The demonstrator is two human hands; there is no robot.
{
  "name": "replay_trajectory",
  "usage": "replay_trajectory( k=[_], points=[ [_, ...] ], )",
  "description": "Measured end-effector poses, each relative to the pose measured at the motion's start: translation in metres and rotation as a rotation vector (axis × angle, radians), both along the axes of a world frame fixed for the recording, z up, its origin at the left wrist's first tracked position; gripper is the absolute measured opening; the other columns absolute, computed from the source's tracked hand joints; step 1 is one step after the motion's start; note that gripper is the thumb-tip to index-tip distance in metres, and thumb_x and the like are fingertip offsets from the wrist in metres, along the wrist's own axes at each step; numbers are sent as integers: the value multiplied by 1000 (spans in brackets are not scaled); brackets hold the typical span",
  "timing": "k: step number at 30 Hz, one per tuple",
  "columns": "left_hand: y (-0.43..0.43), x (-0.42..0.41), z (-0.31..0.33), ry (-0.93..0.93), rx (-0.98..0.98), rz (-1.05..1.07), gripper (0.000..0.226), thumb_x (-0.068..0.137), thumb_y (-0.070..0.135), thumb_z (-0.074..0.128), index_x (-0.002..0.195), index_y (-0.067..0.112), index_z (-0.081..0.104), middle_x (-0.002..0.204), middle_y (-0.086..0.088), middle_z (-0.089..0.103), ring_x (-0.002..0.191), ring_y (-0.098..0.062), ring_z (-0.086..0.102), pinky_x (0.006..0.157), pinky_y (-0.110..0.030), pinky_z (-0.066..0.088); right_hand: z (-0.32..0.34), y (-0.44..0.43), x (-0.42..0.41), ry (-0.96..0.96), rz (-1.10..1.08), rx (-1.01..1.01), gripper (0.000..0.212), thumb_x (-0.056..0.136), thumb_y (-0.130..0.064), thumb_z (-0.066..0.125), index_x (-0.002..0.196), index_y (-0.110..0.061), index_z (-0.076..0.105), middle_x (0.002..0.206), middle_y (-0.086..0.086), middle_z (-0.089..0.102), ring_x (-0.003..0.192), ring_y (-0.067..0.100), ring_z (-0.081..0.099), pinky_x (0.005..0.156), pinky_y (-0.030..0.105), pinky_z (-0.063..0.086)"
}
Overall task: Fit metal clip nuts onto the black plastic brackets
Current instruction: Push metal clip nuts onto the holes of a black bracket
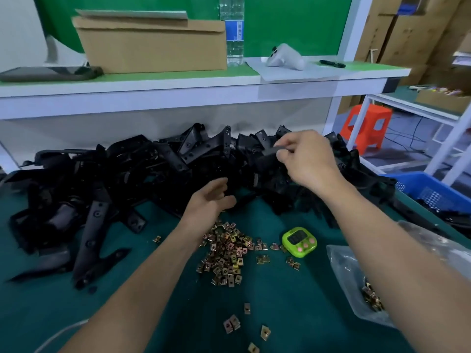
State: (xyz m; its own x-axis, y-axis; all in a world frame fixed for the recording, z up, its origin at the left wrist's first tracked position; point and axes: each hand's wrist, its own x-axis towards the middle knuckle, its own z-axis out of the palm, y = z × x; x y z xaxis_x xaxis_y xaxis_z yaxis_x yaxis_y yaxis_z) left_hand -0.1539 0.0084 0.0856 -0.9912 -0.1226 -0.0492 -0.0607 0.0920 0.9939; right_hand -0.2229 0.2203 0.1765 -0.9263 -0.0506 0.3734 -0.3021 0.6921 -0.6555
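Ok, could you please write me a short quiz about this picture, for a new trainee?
1. True or false: the green timer lies left of the pile of clip nuts.
2. What does the right hand pinch? A) a black bracket B) a clip nut C) a bottle
3. Besides the loose pile, where are more clip nuts?
Key: 1 false, it lies to the right of the pile; 2 A; 3 in the plastic bag at the right.
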Motion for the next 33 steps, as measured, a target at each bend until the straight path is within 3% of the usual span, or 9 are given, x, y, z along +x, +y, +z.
replay_trajectory(
  k=[4,9,12,15,19,22,24,29,33],
  points=[
    [11,26,11,72,141,-36,61,91,25,75,143,44,50,137,15,60,122,-1,59,108,-32,45,-15,-11,33,-343,168,-645,14,89,-6,73,91,-20,75,85,-2,75,83,11,66,77,26,47],
    [14,58,4,82,248,-118,37,96,17,68,125,39,69,114,-2,75,107,-15,71,86,-30,59,-64,-20,63,-699,244,-858,17,97,-6,64,112,-8,73,106,18,76,88,27,69,67,31,57],
    [16,70,-8,26,256,-2,38,94,3,69,125,25,71,112,-20,72,92,-22,74,77,-25,58,-88,-20,82,-780,262,-910,16,98,-10,63,110,-8,74,98,13,77,79,22,69,62,30,61],
    [19,80,-23,1,199,127,43,87,0,76,126,18,70,112,-16,73,88,-21,76,76,-25,59,-105,-17,101,-785,331,-740,8,96,-20,69,102,-22,74,91,-4,78,80,10,71,70,28,57],
    [35,88,-35,58,235,360,21,82,4,81,99,16,78,85,-4,79,72,-17,73,68,-27,62,-113,-17,117,-554,326,-162,40,83,-28,79,100,-58,59,80,-21,72,79,-5,68,67,15,53],
    [47,90,-37,55,221,365,10,82,27,80,89,20,80,85,-2,79,84,-20,77,76,-33,62,-123,-29,123,-255,172,230,44,82,-18,68,115,-38,46,87,-9,63,80,19,63,67,38,52],
    [40,90,-41,49,226,302,21,87,37,72,88,18,81,89,-4,79,89,-22,76,82,-36,62,-127,-35,124,-83,13,422,38,79,-17,68,105,-29,41,87,-6,58,70,22,53,58,35,40],
    [-14,93,-62,102,-478,413,30,89,10,68,104,34,78,91,31,72,92,18,63,81,2,43,-135,-36,117,-138,-69,480,17,87,-27,62,85,-24,46,71,-5,53,62,22,51,53,32,31],
    [-32,86,-70,4,-629,244,36,85,13,70,108,39,75,107,29,65,100,19,53,83,4,32,-146,-35,111,-173,-19,433,11,88,-20,56,80,-24,49,65,-5,56,60,24,51,56,33,39]
  ],
)
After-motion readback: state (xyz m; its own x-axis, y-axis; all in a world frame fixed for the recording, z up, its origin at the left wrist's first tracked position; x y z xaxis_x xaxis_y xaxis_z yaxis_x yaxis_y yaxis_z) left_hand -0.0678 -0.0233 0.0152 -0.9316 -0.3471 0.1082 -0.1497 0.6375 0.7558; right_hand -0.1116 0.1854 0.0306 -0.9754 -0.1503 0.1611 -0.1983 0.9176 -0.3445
